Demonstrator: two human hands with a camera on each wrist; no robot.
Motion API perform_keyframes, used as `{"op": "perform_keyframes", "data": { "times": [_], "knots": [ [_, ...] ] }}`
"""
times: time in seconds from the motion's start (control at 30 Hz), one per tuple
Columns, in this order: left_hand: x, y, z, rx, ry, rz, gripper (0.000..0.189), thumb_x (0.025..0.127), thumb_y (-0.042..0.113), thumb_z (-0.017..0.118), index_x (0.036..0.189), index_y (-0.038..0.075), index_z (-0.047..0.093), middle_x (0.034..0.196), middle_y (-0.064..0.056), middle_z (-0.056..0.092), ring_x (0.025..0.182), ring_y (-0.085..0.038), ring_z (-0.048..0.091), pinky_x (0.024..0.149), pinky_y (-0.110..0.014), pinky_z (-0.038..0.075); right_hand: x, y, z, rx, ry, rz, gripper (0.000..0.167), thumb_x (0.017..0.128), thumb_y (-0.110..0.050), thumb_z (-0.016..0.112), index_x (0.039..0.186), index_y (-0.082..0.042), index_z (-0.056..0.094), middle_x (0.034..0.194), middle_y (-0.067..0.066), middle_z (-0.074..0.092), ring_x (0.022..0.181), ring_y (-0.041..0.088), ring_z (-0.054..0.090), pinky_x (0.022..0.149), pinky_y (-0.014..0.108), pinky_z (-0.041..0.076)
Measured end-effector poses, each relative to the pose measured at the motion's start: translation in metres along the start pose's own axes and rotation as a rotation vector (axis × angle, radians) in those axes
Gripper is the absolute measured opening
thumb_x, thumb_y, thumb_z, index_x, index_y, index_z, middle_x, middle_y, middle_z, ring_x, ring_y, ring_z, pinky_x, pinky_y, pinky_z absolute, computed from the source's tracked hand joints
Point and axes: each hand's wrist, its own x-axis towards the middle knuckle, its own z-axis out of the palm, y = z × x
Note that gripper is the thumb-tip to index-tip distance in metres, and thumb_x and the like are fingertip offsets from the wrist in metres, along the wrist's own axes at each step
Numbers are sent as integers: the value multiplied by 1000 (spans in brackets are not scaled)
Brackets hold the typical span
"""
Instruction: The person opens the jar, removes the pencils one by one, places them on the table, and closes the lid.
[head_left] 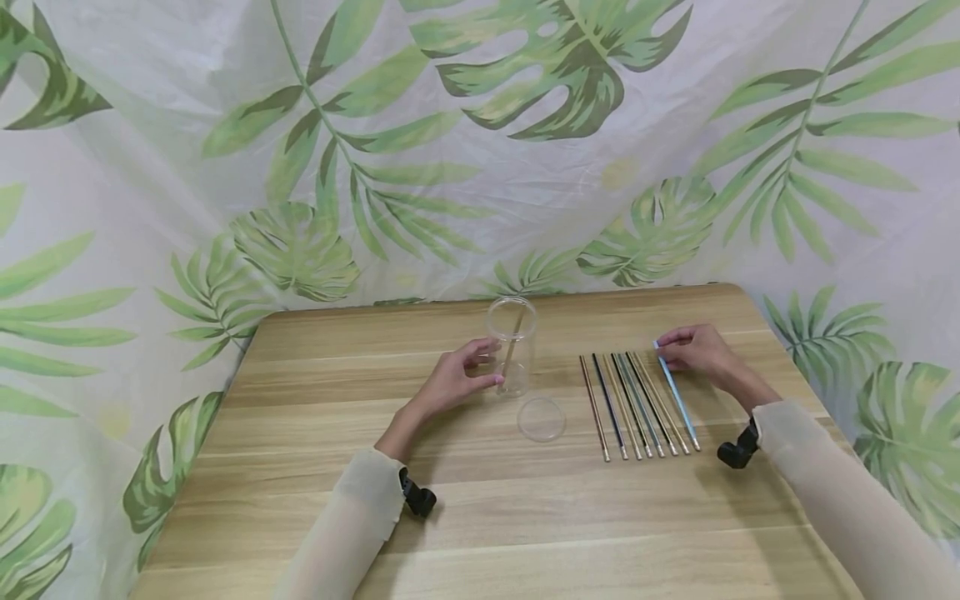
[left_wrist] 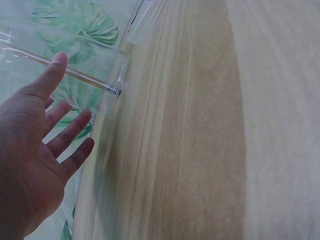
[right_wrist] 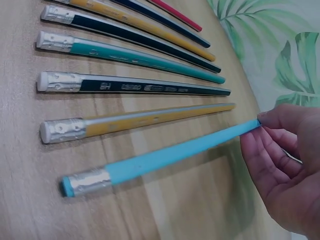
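Note:
At the right end of a row of pencils, my right hand (head_left: 696,350) pinches the far tip of a light blue pencil (right_wrist: 170,156). Its eraser end points back toward me. A clear plastic jar (head_left: 522,354) stands upright near the back of the table with one yellow pencil (left_wrist: 85,77) leaning inside, eraser end down. My left hand (head_left: 457,375) is at the jar's left side with thumb and fingers spread, the fingers partly behind the jar; whether they touch it I cannot tell.
Several pencils, among them a green pencil (right_wrist: 145,61) and a yellow pencil (right_wrist: 155,120), lie side by side on the wooden table (head_left: 480,533). A clear round lid (head_left: 542,419) lies flat in front of the jar. A leaf-patterned cloth (head_left: 405,192) hangs behind the table.

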Motion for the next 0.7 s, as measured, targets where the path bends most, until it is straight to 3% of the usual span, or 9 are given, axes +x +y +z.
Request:
{"op": "perform_keyframes", "data": {
  "times": [0.37, 0.7],
  "knots": [
    [0, 3, -2, 48, -11, -20, 65, 90, 16, 87, 148, 5, 59, 145, -15, 66, 127, -34, 68, 112, -49, 54, 4, 10, 9, -30, 45, 10, 34, 98, -3, 74, 122, 19, 65, 94, 7, 81, 73, 7, 73, 70, 22, 65],
    [0, 2, -1, 53, -10, -15, 66, 90, 15, 87, 147, 3, 59, 144, -16, 66, 127, -35, 68, 111, -51, 54, 2, 9, 14, -124, 80, -13, 30, 97, -4, 76, 118, 16, 69, 94, 12, 81, 71, 7, 73, 68, 22, 65]
  ]
}}
